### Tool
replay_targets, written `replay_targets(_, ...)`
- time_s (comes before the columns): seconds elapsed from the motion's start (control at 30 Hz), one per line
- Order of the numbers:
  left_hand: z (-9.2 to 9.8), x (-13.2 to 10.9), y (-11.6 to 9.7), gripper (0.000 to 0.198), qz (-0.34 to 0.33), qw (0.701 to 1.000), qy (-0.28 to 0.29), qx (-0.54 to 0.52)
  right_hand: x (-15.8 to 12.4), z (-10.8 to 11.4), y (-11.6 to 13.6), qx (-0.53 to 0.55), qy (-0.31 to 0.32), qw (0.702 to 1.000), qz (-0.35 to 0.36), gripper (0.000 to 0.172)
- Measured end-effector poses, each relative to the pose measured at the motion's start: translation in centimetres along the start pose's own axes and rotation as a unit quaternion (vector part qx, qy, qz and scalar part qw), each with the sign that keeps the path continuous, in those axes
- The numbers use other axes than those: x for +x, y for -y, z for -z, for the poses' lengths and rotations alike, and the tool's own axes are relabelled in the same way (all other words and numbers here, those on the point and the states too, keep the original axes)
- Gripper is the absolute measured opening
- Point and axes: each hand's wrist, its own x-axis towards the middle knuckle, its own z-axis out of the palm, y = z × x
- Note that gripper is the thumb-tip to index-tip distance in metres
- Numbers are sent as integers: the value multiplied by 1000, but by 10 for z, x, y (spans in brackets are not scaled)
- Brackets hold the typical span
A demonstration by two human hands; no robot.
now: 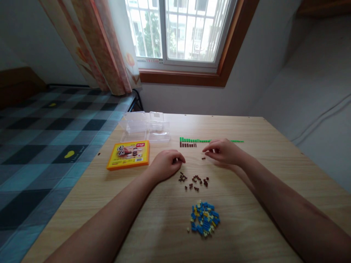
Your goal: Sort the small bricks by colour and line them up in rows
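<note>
My left hand (168,163) rests on the table with its fingers curled in, just behind a loose group of small dark brown toy bricks (196,179); nothing shows in it. Over the table to the right, my right hand (223,151) has thumb and forefinger slightly apart. A single brown brick (203,158) lies just below those fingertips. Beyond the hands runs a long row of green bricks (192,140), partly hidden by my right hand. In front of it stands a shorter row of brown bricks (188,145).
A pile of blue and yellow bricks (205,218) lies nearest me on the wooden table (246,233). At the left are an orange-yellow box (128,155) and clear plastic cases (134,126) with raised lids. A bed (55,146) adjoins the table's left side.
</note>
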Motion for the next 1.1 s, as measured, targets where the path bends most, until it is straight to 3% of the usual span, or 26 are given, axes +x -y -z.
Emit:
replay_targets(0.13, 0, 0, -1, 23, 1, 1000, -1, 2, -1, 2, 7, -21, 56, 998, -5, 15)
replay_targets(0.5, 0, 0, -1, 24, 3, 1000, -1, 5, 1, 0, 4, -39, 77, 996, 2, 15)
replay_targets(0.6, 0, 0, -1, 24, 2, 1000, -1, 5, 1, -5, 3, -40, 60, 997, 2, 16)
replay_targets(0.83, -1, 1, 0, 23, 0, 1000, -7, 6, 0, -21, -5, -56, -46, 997, -37, 22)
replay_targets(1.1, 0, 1, -1, 23, 2, 1000, -7, 3, -2, -15, -2, -4, -38, 999, -15, 17)
